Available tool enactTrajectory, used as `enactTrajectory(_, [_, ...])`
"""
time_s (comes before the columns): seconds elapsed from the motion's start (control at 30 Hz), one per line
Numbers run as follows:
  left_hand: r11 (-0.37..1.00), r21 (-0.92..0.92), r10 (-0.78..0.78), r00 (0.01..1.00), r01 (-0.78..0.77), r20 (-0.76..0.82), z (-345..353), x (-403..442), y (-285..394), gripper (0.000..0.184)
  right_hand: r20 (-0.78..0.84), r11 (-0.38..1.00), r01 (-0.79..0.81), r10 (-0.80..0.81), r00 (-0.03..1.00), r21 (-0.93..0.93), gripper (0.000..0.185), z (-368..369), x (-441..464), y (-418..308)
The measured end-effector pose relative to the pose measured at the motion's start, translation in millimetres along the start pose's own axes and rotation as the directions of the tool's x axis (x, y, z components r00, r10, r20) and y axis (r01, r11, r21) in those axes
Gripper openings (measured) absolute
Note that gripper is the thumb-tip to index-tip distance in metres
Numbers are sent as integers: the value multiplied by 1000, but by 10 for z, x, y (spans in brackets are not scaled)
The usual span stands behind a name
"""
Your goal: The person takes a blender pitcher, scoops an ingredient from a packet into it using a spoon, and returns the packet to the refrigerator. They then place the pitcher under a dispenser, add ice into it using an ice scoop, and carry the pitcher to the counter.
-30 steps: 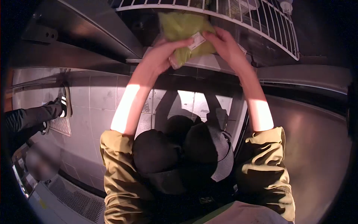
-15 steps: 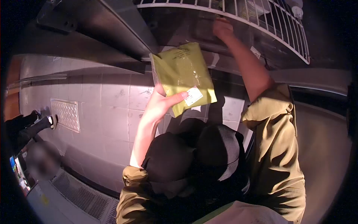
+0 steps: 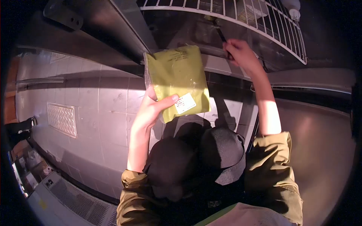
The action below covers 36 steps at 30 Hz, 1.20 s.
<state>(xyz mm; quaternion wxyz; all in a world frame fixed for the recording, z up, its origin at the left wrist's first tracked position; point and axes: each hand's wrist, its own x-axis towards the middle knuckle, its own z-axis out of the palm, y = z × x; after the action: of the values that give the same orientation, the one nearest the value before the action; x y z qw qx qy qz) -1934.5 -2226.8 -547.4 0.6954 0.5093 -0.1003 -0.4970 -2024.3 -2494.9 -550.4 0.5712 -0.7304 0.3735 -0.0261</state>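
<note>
Head camera: my left hand [image 3: 145, 111] pinches the yellow-green bag [image 3: 179, 73] near its lower corner, thumb across the front at the edge of the white label [image 3: 185, 104], fingers out of sight behind it. The bag is in the air above the tiled floor [image 3: 109, 113], just beyond my dark-clad knees [image 3: 171, 162], its printed face turned up towards me and its wrinkled clear margin along the left side. My right hand [image 3: 243, 54] is curled, its fingers closed round what looks like the end of a dark slender thing [image 3: 221, 35], which slants up and away towards the wire rack [image 3: 181, 9]; what its far end meets, I cannot tell. With the bag's weight hanging on one corner, I judge a firm, flat thumb safer than a tight nip, and spread fingers behind would stop it folding or tilting. Easing my thumb off the label's edge would leave the print easier to read and less likely to scuff. As for my right hand, I want a light but sure hold and a slow, straight draw, well apart from the rack's wires, so that nothing snags or knocks the white bottle [image 3: 294, 12] beyond.
</note>
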Motion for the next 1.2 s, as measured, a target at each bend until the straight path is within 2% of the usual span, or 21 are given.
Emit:
enactTrajectory(0.03, [1000, 17, -12, 1000, 12, 24, -20, -19, 45, 40, 26, 1000, 8, -8, 1000, 24, 17, -34, -189, -15])
enactTrajectory(0.1, [998, 55, -47, 997, 44, 67, 38, -8, 120, 45, 6, 992, -84, 84, 996, 91, 15, -151, -578, -72])
enactTrajectory(0.2, [994, 41, -105, 972, 98, 212, 31, -76, 294, 51, 120, 992, -83, 71, 990, 97, 15, -327, -1013, 75])
enactTrajectory(0.23, [997, 36, -72, 967, 66, 245, 69, -122, 362, 53, 147, 988, -99, 80, 986, 121, 16, -358, -1159, 70])
enactTrajectory(0.27, [998, 32, -54, 960, 47, 275, 108, -168, 440, 53, 162, 997, -70, 65, 985, 25, 18, -402, -1311, 9])
enactTrajectory(0.3, [999, 30, -42, 952, 35, 302, 169, -231, 535, 53, 169, 994, -107, 104, 980, 13, 19, -458, -1472, -21])
enactTrajectory(0.33, [999, 26, -30, 945, 22, 326, 211, -353, 674, 53, 272, 997, -41, 21, 962, 71, 17, -518, -1637, -130])
enactTrajectory(0.37, [995, 98, -55, 923, 19, 381, 256, -452, 849, 54, 265, 995, -36, 11, 964, 92, 16, -578, -1811, -277])
enactTrajectory(0.47, [985, 166, -25, 939, -35, 344, 628, -1000, 1465, 52, 218, 985, -40, 3, 976, 168, 14, -794, -2407, -886])
enactTrajectory(0.5, [993, 119, -60, 925, 16, 375, 756, -1215, 1715, 51, 248, 992, 23, -54, 967, 128, 13, -924, -2593, -1027])
enactTrajectory(0.57, [994, 109, -55, 929, 16, 366, 1002, -1621, 2064, 49, 318, 970, -48, -32, 947, 240, 12, -1114, -2976, -1355])
enactTrajectory(0.63, [998, 53, -38, 942, 22, 333, 1247, -2063, 2456, 53, 455, 939, -133, -28, 890, 317, 10, -1326, -3374, -1796])
enactTrajectory(0.73, [996, -83, -34, 993, 44, 114, 1717, -2718, 3028, 62, 536, 901, -84, -177, 825, 426, 12, -1496, -3827, -2501])
enactTrajectory(0.77, [990, -139, -4, 1000, 4, -3, 1929, -2943, 3269, 63, 537, 899, -84, -180, 824, 430, 14, -1542, -3939, -2797])
enactTrajectory(0.8, [975, -222, 28, 1000, -26, 6, 2011, -3190, 3537, 63, 523, 919, -111, -113, 845, 378, 13, -1533, -4095, -3276])
enactTrajectory(0.9, [899, -434, 57, 998, -57, -13, 2271, -3917, 4086, 64, 438, 924, -16, -165, 884, 381, 12, -1554, -4526, -4415])
enactTrajectory(1.0, [965, -260, -24, 988, -17, -153, 2429, -4474, 4580, 69, 367, 933, 162, -280, 887, 320, 10, -1536, -4825, -5175])
enactTrajectory(1.13, [945, -252, 131, 949, -207, -287, 2585, -4949, 5089, 66, 335, 932, 190, -293, 895, 307, 10, -1356, -5202, -5698])
enactTrajectory(1.17, [936, -245, 168, 931, -254, -323, 2548, -5096, 5152, 66, 309, 924, 275, -351, 884, 265, 10, -1247, -5242, -5704])
enactTrajectory(1.2, [931, -245, 189, 932, -270, -309, 2488, -5242, 5255, 66, 317, 903, 235, -355, 880, 359, 11, -1090, -5308, -5710])
